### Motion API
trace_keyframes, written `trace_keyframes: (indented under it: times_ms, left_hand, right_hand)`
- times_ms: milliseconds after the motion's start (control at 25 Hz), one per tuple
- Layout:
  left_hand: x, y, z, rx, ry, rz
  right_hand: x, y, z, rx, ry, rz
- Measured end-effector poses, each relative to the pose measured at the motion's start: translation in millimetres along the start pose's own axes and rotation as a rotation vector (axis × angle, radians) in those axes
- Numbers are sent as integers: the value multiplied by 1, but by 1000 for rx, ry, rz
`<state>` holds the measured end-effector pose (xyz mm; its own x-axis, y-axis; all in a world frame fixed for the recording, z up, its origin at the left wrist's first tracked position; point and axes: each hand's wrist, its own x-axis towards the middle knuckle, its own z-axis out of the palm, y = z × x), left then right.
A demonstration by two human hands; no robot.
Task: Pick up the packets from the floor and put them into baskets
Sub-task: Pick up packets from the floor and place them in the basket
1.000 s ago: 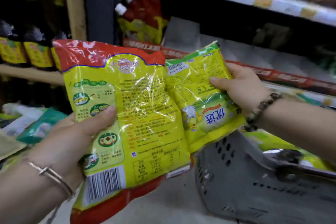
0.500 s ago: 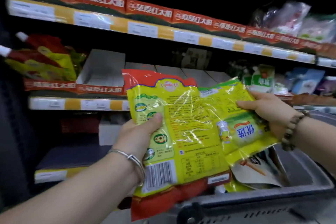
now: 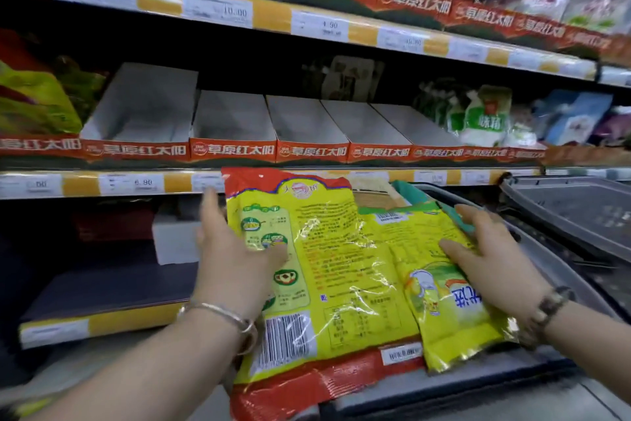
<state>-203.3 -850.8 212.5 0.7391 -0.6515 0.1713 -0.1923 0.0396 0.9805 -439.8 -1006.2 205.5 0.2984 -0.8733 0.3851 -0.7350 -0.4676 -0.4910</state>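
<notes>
Since half a second ago, both packets have dropped from chest height to lie low over the grey basket [image 3: 560, 270] at the right, and my view has tipped up toward the shelves [image 3: 239, 178]. My left hand [image 3: 235, 270] rests on the left edge of the large yellow-and-red packet [image 3: 327, 277], thumb pressed on its face, fingers spread behind it, so it holds that packet loosely. My right hand [image 3: 491, 260] lies flat on the smaller yellow packet [image 3: 440, 287], fingers wide and pressing down; I cannot tell whether it grips. The small packet overlaps the large one's right side. I judge this the placing step: the packets are going into the basket. Next, I think, both hands let go and lift clear, then return to the floor for more.
</notes>
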Motion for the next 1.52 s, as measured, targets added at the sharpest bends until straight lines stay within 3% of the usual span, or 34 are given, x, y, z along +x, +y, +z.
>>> trace_keyframes:
  times_ms: [120,280,520,1040,1160,1280,1520]
  left_hand:
    - [3,7,-6,415,-157,314]
    - [7,6,15,1031,-422,467]
    - [33,-2,33,1224,-547,363]
    - [28,-13,30,1185,-529,405]
    - [29,-9,27,1114,-531,396]
    - [29,-3,17,951,-459,435]
    - [30,2,-65,762,-362,426]
  right_hand:
    - [-8,-11,-3,-45,-70,-255]
    - [-10,-29,9,-298,-274,-423]
    - [7,-29,19,-381,-343,-408]
    - [-8,-32,22,-395,-359,-392]
    - [-2,-40,17,-284,-390,-332]
    - [1,-59,13,-169,-295,-297]
    - [-4,-129,25,-86,-118,-434]
